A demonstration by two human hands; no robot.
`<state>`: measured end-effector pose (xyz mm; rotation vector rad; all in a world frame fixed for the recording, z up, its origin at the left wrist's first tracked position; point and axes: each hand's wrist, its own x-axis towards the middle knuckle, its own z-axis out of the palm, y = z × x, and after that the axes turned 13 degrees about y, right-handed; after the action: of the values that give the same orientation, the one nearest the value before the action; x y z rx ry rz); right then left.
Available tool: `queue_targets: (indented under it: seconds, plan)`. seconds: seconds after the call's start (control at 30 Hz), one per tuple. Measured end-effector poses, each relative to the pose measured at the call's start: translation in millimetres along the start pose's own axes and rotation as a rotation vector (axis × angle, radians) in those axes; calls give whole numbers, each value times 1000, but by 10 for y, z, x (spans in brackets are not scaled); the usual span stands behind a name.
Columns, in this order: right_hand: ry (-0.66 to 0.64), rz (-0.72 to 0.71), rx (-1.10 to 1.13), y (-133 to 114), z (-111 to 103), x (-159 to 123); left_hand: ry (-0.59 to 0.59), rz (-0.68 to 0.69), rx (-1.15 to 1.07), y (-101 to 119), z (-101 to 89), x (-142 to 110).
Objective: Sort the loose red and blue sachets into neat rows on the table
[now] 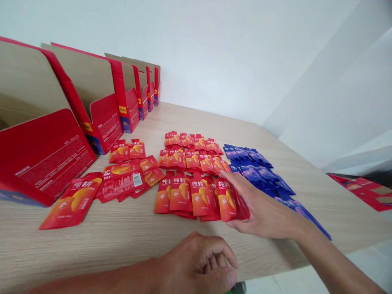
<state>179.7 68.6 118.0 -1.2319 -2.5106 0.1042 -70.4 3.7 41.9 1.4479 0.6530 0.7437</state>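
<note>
My right hand reaches in from the right and grips the rightmost red-orange sachet of the front row, thumb under it and fingers on top. That front row of red sachets lies fanned on the wooden table. Behind it lie two more rows of red sachets. My left hand rests at the near table edge with its fingers curled into a loose fist; what it holds, if anything, is hidden.
Blue sachets lie in rows to the right of the red ones. Loose red sachets are scattered at the left. Several open red cardboard display boxes stand along the left. Flattened red boxes lie at the far right.
</note>
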Motion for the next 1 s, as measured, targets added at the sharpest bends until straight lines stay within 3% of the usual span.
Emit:
queue_targets:
  seconds: [0.3, 0.53, 0.8, 0.9, 1.0]
  plan:
    - [-137, 3, 31, 37, 128, 160, -46, -27, 14, -39, -5, 4]
    - [-161, 1, 47, 120, 204, 231, -59, -45, -33, -167, 25, 22]
    - [-248, -19, 50, 169, 133, 217, -65, -20, -35, -174, 28, 32]
    - [-205, -41, -9, 79, 34, 330, -67, 9, -9, -169, 41, 50]
    - [-88, -140, -33, -176, 2, 593, -61, 30, 8, -181, 59, 63]
